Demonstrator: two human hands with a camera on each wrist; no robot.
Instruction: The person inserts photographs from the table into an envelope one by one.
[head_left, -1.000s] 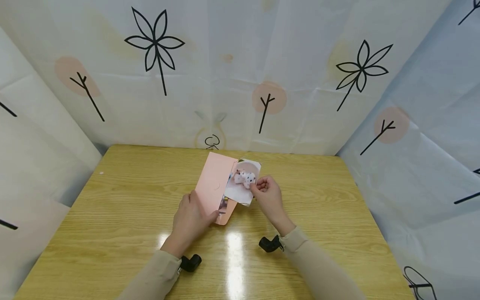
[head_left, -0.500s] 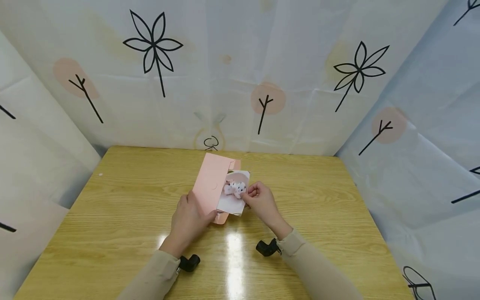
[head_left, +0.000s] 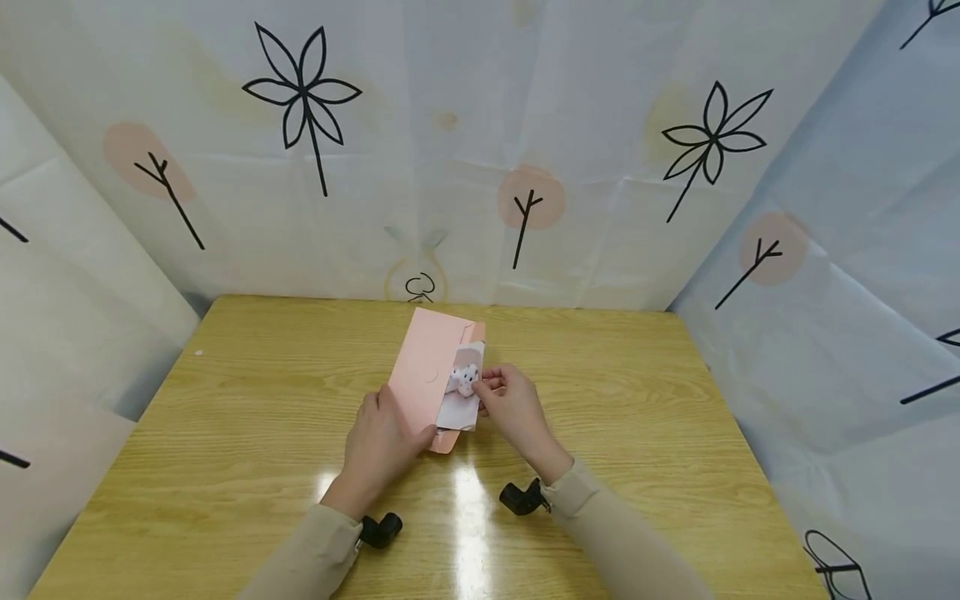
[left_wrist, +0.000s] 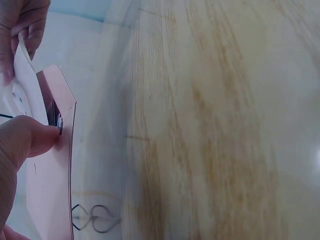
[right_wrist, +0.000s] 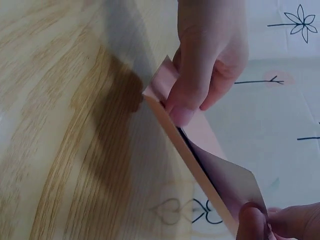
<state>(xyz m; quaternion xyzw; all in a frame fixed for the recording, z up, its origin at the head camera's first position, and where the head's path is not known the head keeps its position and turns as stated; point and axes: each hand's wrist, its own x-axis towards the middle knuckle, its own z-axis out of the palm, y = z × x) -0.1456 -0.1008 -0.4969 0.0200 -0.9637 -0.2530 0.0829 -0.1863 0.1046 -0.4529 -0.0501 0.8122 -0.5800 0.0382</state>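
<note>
A pink envelope (head_left: 422,358) is tilted in my left hand (head_left: 381,437), with the thumb on its open edge and its flap (head_left: 444,442) spread to the right. A photo (head_left: 459,408) of two white spotted figures sits partly inside the opening. My right hand (head_left: 519,417) pinches the photo's outer edge between thumb and fingers. In the left wrist view, other card edges (left_wrist: 58,120) show inside the envelope beside the left thumb. The photo bends slightly in the right wrist view, where its plain side (right_wrist: 232,177) faces the camera.
The hands work above a wood-grain table (head_left: 262,400). A white curtain (head_left: 420,150) with plant drawings hangs behind it and along both sides. Small black cameras (head_left: 382,530) are strapped at both wrists. A tiny white speck (head_left: 198,352) lies near the table's left edge.
My right hand has moved left with the photo, which has slid from in front of the opening to partly inside the envelope. My left hand has stayed about where it was.
</note>
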